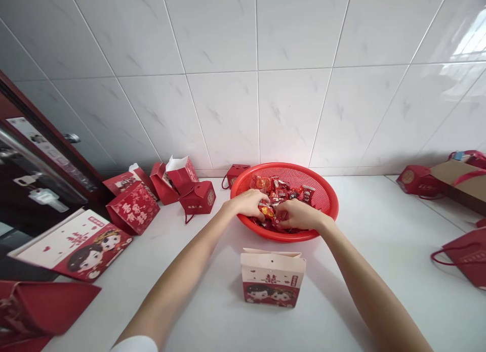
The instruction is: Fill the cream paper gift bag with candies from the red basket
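Observation:
A red plastic basket [329, 190] holds many wrapped candies [280, 192], mostly in red wrappers. Both hands reach into it. My left hand [248, 203] is at the basket's left side, its fingers closed at a gold-and-red wrapped candy [267, 211]. My right hand [298, 214] is curled among the candies just to the right, thumb and fingers closed at a red wrapper; the fingertips are partly hidden. In front of the basket, between my forearms, a white-and-red paper gift box [271, 278] stands upright, printed with two cartoon figures; its top flaps look unsealed.
Red gift boxes [198, 198] and a larger cartoon-printed box [78, 246] line the left side by a dark door frame [45, 119]. On the right are a cardboard box [461, 177], a red box [415, 180] and a red bag with cord handle [469, 256]. A tiled wall [224, 114] rises behind.

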Action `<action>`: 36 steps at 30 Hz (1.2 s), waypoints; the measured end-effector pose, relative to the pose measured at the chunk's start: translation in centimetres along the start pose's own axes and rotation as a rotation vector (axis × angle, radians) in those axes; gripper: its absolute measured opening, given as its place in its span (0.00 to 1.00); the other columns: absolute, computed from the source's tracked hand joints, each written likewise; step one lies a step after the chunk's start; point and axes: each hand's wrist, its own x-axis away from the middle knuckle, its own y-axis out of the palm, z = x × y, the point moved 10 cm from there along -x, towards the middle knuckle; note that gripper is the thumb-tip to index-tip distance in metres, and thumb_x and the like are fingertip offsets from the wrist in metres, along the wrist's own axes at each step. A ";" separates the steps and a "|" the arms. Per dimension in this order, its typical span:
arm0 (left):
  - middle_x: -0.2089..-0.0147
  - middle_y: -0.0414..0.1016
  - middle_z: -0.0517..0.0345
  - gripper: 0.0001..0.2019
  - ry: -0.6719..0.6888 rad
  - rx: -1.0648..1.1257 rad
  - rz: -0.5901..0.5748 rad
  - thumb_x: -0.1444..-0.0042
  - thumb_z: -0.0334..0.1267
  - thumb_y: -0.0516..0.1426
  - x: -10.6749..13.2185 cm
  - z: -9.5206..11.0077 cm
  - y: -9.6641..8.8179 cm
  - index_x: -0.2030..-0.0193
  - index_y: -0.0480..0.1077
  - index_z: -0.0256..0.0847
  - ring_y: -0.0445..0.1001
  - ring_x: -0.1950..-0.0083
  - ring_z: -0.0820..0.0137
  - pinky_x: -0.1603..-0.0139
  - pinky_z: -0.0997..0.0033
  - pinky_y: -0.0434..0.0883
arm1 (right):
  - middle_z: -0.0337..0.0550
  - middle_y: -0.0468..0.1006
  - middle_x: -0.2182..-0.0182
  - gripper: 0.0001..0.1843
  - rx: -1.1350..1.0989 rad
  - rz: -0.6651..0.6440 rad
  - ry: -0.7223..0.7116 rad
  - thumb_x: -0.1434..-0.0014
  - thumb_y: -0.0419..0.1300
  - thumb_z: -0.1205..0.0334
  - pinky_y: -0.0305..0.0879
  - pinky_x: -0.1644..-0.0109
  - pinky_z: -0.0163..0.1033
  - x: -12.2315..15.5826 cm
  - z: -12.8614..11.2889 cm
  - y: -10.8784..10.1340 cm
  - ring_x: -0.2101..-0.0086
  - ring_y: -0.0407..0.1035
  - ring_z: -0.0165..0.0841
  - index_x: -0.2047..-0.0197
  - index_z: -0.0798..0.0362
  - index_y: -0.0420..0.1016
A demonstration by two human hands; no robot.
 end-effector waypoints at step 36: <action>0.41 0.79 0.44 0.42 0.212 0.923 0.461 0.55 0.57 0.72 2.9 -0.3 -3.1 0.36 0.72 0.39 0.76 0.39 0.48 0.37 0.50 0.73 | 0.39 0.76 0.80 0.24 -0.888 0.447 -0.089 0.56 0.76 0.41 0.65 0.72 0.39 2.0 1.3 -5.7 0.78 0.68 0.32 0.73 0.53 0.78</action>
